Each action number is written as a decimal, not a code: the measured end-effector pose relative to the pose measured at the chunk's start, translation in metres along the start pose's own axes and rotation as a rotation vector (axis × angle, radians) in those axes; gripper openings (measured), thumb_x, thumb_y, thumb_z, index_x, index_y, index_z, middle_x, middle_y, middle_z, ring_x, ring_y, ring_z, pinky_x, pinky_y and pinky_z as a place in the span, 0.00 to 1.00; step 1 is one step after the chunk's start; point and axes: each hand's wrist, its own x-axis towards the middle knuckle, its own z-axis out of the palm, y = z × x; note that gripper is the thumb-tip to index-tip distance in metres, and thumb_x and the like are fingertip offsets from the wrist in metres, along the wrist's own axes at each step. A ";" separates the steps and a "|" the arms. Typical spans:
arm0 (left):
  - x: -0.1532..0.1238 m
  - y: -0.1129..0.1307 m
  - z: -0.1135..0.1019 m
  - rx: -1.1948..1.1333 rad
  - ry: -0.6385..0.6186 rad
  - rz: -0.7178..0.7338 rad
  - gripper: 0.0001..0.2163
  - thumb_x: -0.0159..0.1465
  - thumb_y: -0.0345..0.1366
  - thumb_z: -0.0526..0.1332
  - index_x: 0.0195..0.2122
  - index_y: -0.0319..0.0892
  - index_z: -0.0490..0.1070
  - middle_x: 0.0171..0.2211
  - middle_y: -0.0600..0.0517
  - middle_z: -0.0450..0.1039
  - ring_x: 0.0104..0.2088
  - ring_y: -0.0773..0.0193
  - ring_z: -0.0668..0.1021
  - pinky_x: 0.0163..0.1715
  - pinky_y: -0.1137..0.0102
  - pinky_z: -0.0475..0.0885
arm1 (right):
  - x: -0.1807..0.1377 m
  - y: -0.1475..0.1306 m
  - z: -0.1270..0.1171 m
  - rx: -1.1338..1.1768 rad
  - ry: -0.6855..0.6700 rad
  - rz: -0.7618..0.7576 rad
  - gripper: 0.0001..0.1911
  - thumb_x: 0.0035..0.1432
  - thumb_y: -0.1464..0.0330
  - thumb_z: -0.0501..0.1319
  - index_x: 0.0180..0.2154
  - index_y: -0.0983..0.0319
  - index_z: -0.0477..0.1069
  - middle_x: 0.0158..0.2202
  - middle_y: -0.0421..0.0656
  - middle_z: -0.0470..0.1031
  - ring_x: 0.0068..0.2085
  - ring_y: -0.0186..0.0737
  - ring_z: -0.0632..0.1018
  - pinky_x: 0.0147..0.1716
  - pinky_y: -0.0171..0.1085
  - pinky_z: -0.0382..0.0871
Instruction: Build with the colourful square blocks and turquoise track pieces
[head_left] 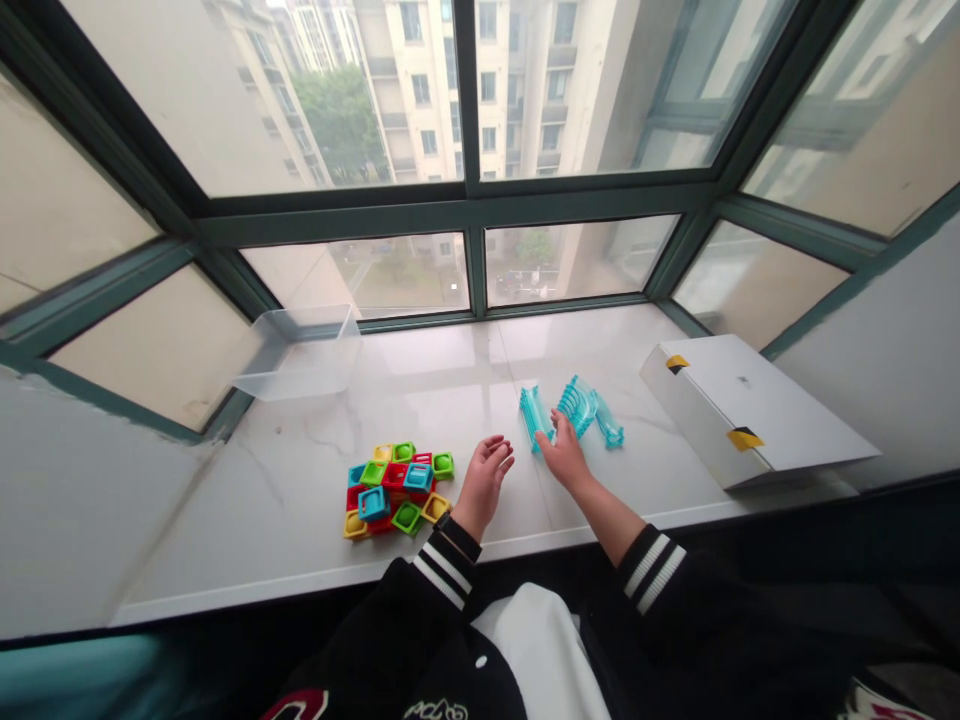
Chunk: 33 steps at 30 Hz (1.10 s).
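My right hand rests on the white marble sill, its fingers reaching into a group of clear turquoise ribbed track pieces and touching the nearest one. My left hand hovers just left of it, fingers loosely curled and apart, holding nothing. A pile of several small coloured square frame blocks, red, yellow, green and blue, lies to the left of my left hand.
A clear plastic tub stands at the back left of the sill, by the window. A flat white cardboard box with yellow-black tape lies at the right. Window frames close off the back.
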 end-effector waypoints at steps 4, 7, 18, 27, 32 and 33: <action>0.040 -0.011 0.017 -0.279 0.150 -0.252 0.11 0.69 0.43 0.64 0.49 0.47 0.70 0.52 0.45 0.75 0.53 0.62 0.81 0.58 0.65 0.74 | 0.004 0.011 0.015 0.048 -0.020 0.186 0.37 0.64 0.54 0.57 0.70 0.62 0.57 0.68 0.58 0.67 0.68 0.55 0.70 0.68 0.54 0.62; 0.057 -0.020 0.023 -0.231 0.146 -0.317 0.14 0.69 0.45 0.64 0.53 0.49 0.70 0.57 0.43 0.73 0.58 0.58 0.79 0.60 0.63 0.72 | 0.011 0.015 0.020 0.044 -0.036 0.239 0.36 0.65 0.54 0.56 0.69 0.62 0.59 0.68 0.57 0.68 0.69 0.54 0.70 0.67 0.52 0.63; 0.055 -0.022 0.029 0.052 0.022 -0.279 0.23 0.65 0.40 0.71 0.59 0.42 0.70 0.57 0.40 0.77 0.51 0.57 0.82 0.53 0.65 0.74 | -0.001 0.013 0.022 0.064 -0.203 0.238 0.21 0.65 0.61 0.57 0.57 0.60 0.72 0.57 0.50 0.78 0.58 0.49 0.78 0.60 0.47 0.70; -0.019 -0.007 -0.028 0.361 0.071 -0.259 0.21 0.63 0.46 0.72 0.53 0.43 0.72 0.58 0.39 0.74 0.47 0.56 0.81 0.40 0.67 0.75 | -0.061 -0.009 0.030 -0.033 -0.448 0.068 0.11 0.64 0.66 0.59 0.44 0.60 0.77 0.49 0.48 0.78 0.53 0.47 0.78 0.57 0.43 0.70; -0.027 -0.006 -0.033 0.492 0.137 -0.201 0.19 0.62 0.47 0.71 0.47 0.41 0.75 0.52 0.40 0.77 0.43 0.57 0.80 0.37 0.67 0.74 | -0.071 -0.023 0.026 -0.066 -0.504 -0.013 0.09 0.66 0.66 0.59 0.39 0.59 0.77 0.45 0.46 0.78 0.50 0.46 0.78 0.55 0.43 0.71; -0.026 -0.007 -0.032 0.500 0.144 -0.197 0.19 0.62 0.48 0.71 0.46 0.40 0.75 0.50 0.41 0.78 0.42 0.56 0.80 0.37 0.67 0.74 | -0.071 -0.025 0.025 -0.067 -0.503 -0.016 0.08 0.66 0.67 0.59 0.39 0.59 0.78 0.45 0.46 0.78 0.51 0.46 0.78 0.56 0.43 0.71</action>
